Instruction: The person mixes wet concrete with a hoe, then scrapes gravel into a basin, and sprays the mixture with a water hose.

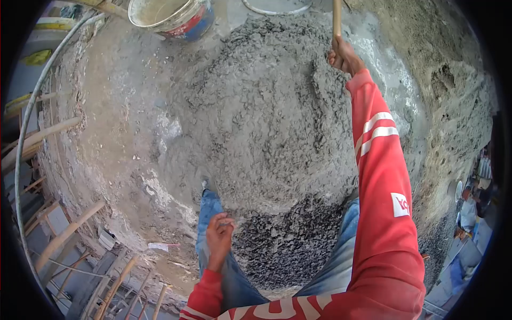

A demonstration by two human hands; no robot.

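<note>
My right hand point(344, 56), at the end of an outstretched arm in a red sleeve, is closed round a long wooden handle point(337, 18). The handle runs up out of the top of the view, so the tool's head is hidden. Below and left of that hand spreads a wide heap of wet grey concrete mix point(261, 106). My left hand point(219, 234) hangs over my left thigh in front of the jeans, fingers loosely bent and apart, nothing in them. Dark wet gravel point(288, 242) lies between my legs, along the near side of the mix.
A cement-smeared bucket point(186, 24) with red and blue sides stands at the upper left. At the top lies a pale hose point(277, 12). Wooden poles point(69, 234) and a grey pipe point(25, 125) line the left edge. Rough sandy ground point(442, 85) rises on the right.
</note>
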